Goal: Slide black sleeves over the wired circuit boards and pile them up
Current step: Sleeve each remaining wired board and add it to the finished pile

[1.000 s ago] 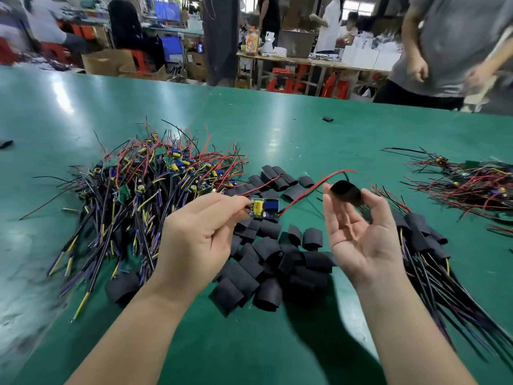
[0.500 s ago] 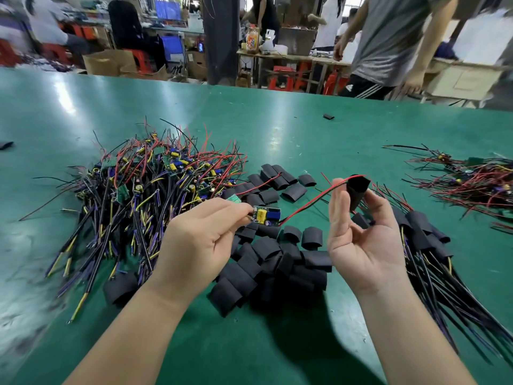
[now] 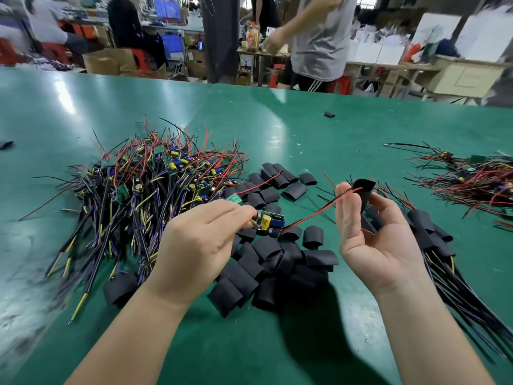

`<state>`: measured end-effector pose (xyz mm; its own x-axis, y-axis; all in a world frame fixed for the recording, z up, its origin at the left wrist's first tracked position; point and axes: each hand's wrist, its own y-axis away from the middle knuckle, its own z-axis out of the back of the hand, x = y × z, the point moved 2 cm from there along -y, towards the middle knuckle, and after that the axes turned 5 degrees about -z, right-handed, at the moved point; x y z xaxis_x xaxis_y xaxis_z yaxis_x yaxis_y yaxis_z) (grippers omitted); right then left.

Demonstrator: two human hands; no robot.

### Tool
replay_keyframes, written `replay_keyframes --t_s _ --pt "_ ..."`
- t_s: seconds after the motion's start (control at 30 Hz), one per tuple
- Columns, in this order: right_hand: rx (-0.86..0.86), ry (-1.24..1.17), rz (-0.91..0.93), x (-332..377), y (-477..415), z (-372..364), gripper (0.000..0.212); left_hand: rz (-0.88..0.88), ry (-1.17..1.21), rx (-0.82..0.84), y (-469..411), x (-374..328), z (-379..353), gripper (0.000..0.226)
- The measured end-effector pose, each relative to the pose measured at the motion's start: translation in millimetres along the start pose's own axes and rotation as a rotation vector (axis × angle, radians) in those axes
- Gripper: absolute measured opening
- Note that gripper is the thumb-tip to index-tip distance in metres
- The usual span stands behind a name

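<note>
left fingers [image 3: 238,211] pinch one circuit board [image 3: 270,221]; right fingers [image 3: 344,195] pinch one black sleeve [image 3: 363,190], red wire [image 3: 313,213] tip at its mouth. loose sleeves [image 3: 277,259] heaped below both, too many to count; bare boards [image 3: 155,184] left of left fingers.

The scene is lit brightly and evenly from overhead. Broad white glare patches are thrown on the glossy green bench [image 3: 333,140] near its far left corner and toward the middle of its far edge. A soft dark shadow [image 3: 305,340] is cast toward the near edge, below the right hand [image 3: 383,245] and the heap of black sleeves [image 3: 277,262]. The middle is rendered sharply. The near left corner is smeared by blur, and detail is softened at the right edge. The person in grey [image 3: 319,37] beyond the far edge is motion-blurred. That edge is bowed slightly by wide-angle distortion.
</note>
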<state>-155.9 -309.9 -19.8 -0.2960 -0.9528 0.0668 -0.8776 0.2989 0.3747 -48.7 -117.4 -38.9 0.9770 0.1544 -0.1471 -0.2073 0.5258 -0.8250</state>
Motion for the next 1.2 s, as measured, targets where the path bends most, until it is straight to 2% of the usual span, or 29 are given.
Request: replay_keyframes --t_s 0.2,0.27,0.43,0.63,0.87,0.97,1.03,1.2 --pt "0.009 0.061 -0.001 0.3 1.7 -0.2 0.032 -0.010 -0.007 0.008 0.5 -1.3 0.5 0.023" --pt "0.011 0.206 0.060 -0.2 1.9 0.9 0.030 0.023 0.000 0.009 0.4 -0.6 0.3 0.022" --pt "0.115 0.508 0.176 -1.2 -0.2 3.8 0.046 0.183 0.033 0.039 1.6 6.6 -4.3 0.025" --pt "0.227 0.822 0.179 -31.2 -8.8 10.8 0.038 0.271 0.143 -0.009 -0.2 0.1 -11.3 0.017" --pt "0.315 0.875 0.191 -35.7 -9.7 14.6 0.028 0.450 0.315 -0.063 -0.7 -0.8 -14.0 0.022" --pt "0.355 0.966 0.250 -30.9 -8.9 14.1 0.030 0.566 0.446 -0.033 -0.1 -1.4 -16.3 0.011" --pt "0.388 1.020 0.271 -27.7 -7.4 12.4 0.029 0.624 0.539 -0.017 -1.5 -1.5 -17.0 0.020" --pt "0.438 1.074 0.271 -27.1 -4.3 11.2 0.031 0.635 0.657 0.014 -2.8 -2.2 -16.6 0.019"
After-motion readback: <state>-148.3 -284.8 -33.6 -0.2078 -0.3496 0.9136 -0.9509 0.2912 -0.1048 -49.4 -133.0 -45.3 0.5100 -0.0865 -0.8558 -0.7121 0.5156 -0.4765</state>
